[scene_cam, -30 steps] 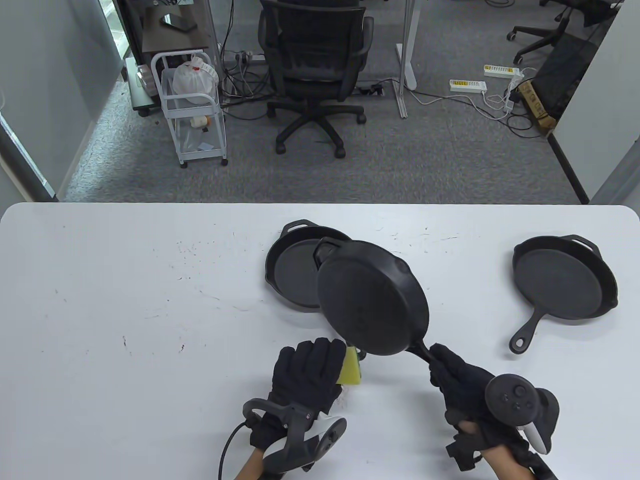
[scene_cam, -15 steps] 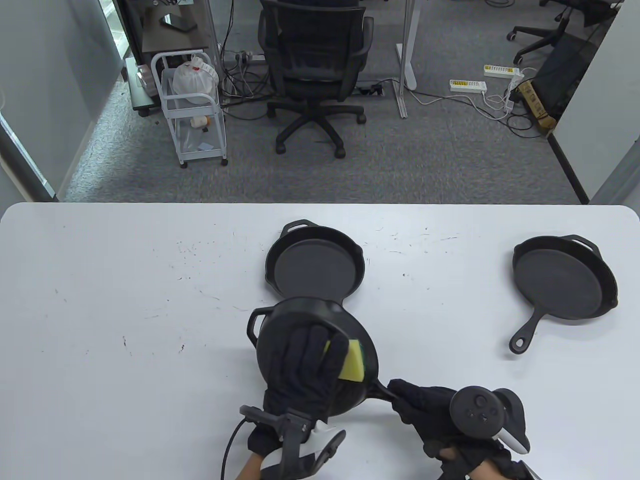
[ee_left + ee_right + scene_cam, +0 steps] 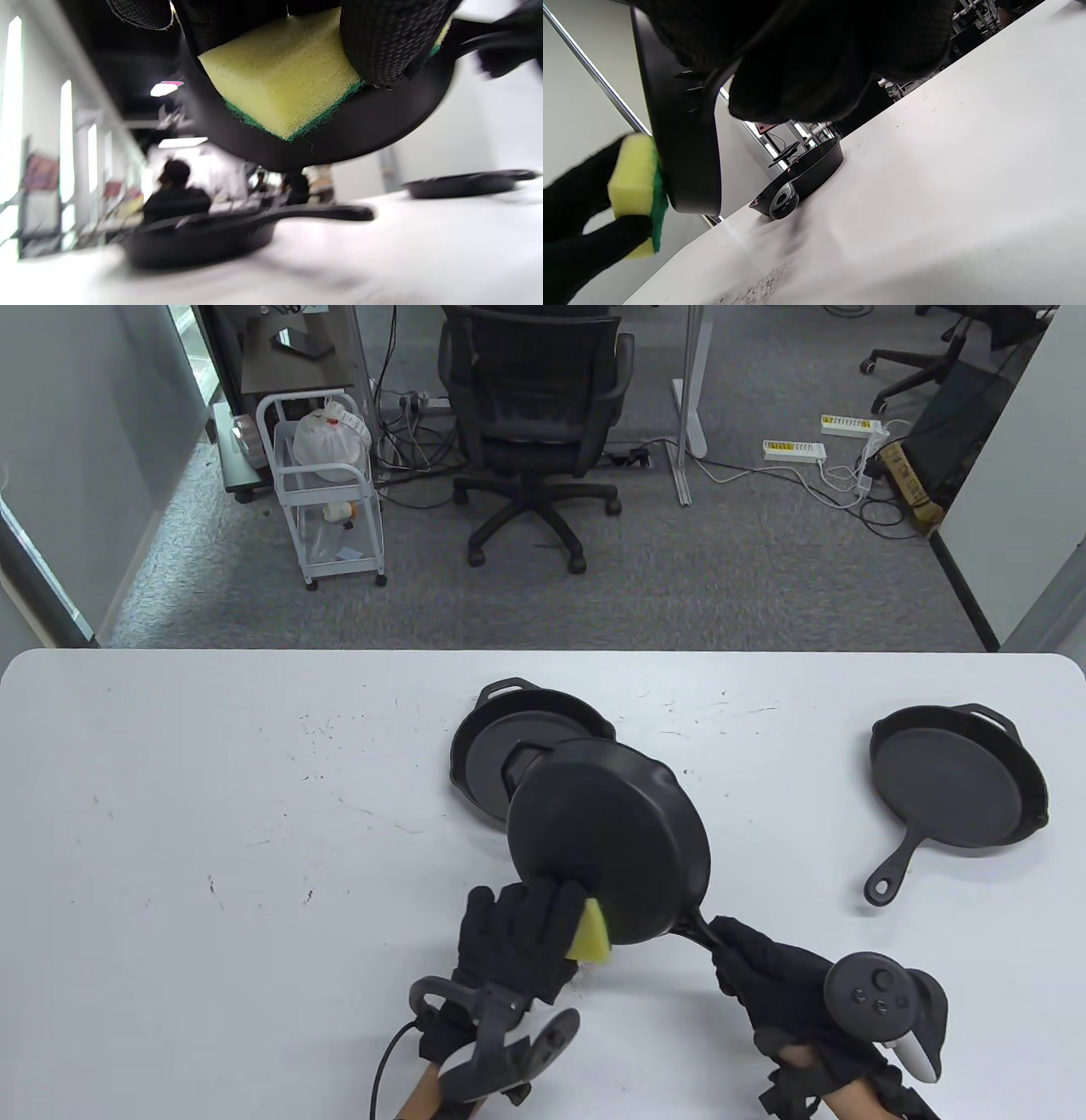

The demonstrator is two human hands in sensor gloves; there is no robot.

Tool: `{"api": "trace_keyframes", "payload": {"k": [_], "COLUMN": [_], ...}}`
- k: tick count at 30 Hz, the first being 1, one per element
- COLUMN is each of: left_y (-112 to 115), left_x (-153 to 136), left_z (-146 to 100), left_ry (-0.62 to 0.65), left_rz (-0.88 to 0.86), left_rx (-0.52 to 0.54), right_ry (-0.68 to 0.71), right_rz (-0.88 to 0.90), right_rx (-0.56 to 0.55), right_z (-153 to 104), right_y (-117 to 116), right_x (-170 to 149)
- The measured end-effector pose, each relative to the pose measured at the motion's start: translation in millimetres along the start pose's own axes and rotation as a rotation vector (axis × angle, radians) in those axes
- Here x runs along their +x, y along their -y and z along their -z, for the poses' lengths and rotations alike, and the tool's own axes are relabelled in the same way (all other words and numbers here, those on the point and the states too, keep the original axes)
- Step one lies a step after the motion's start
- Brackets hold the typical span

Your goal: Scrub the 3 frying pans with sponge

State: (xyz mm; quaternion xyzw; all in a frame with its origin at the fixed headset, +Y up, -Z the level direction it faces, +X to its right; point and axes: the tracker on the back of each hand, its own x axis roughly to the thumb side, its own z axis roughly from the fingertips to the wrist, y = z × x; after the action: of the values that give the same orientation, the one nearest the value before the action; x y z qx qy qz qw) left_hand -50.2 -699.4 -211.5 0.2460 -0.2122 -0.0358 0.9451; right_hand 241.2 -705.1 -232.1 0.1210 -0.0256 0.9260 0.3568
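My right hand (image 3: 768, 971) grips the handle of a black frying pan (image 3: 607, 844) and holds it tilted above the table, its underside facing up toward the camera. My left hand (image 3: 517, 937) holds a yellow sponge with a green scrub side (image 3: 590, 935) against the pan's near lower edge. The sponge (image 3: 280, 80) fills the top of the left wrist view, green side against the pan (image 3: 339, 135). In the right wrist view the sponge (image 3: 638, 192) touches the pan's rim (image 3: 683, 140). A second pan (image 3: 492, 746) lies flat, partly hidden behind the raised one. A third pan (image 3: 954, 789) lies at the right.
The white table (image 3: 212, 814) is scuffed with small dark marks. Beyond its far edge stand an office chair (image 3: 534, 415) and a white wire cart (image 3: 327, 492) on grey carpet. Cables and power strips (image 3: 793, 449) lie on the floor.
The held pan has risen from lying low near me with my left hand and sponge inside it; it is now tilted underside up, further away. The sponge has slid to its near edge.
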Motion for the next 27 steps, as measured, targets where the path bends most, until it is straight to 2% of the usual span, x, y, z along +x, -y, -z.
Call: {"api": "trace_keyframes", "payload": {"k": [4, 8, 12, 16, 19, 22, 25, 27], "left_y": [-16.0, -26.7, -18.5, -0.4, 10.8, 17.9, 16.2, 8.9], "left_x": [17.0, -4.5, -44.9, -65.2, -61.0, -42.4, -18.6, -4.4], "left_z": [-3.2, -3.2, -2.5, -3.3, -2.0, 0.1, 0.7, 0.6], "left_ry": [0.039, -0.074, -0.287, -0.397, -0.376, -0.268, -0.119, -0.046], "left_rz": [0.041, 0.037, -0.005, -0.046, -0.088, -0.126, -0.132, -0.106], "left_rx": [0.12, 0.17, 0.084, -0.042, -0.12, -0.151, -0.086, 0.002], "right_ry": [0.067, 0.145, 0.14, 0.087, 0.034, -0.011, -0.026, -0.024], "right_rz": [-0.035, -0.104, -0.072, -0.026, 0.008, 0.049, 0.084, 0.099], "right_rx": [0.095, 0.219, 0.258, 0.176, 0.082, 0.019, 0.026, 0.051], "right_z": [2.5, 3.3, 5.6, 4.3, 1.8, 0.3, 2.8, 4.5], "right_y": [-14.4, -28.7, -26.2, -11.0, -2.3, 0.8, 1.9, -1.0], "right_x": [8.5, 19.5, 16.1, 4.9, -1.4, -5.1, -8.4, -9.0]}}
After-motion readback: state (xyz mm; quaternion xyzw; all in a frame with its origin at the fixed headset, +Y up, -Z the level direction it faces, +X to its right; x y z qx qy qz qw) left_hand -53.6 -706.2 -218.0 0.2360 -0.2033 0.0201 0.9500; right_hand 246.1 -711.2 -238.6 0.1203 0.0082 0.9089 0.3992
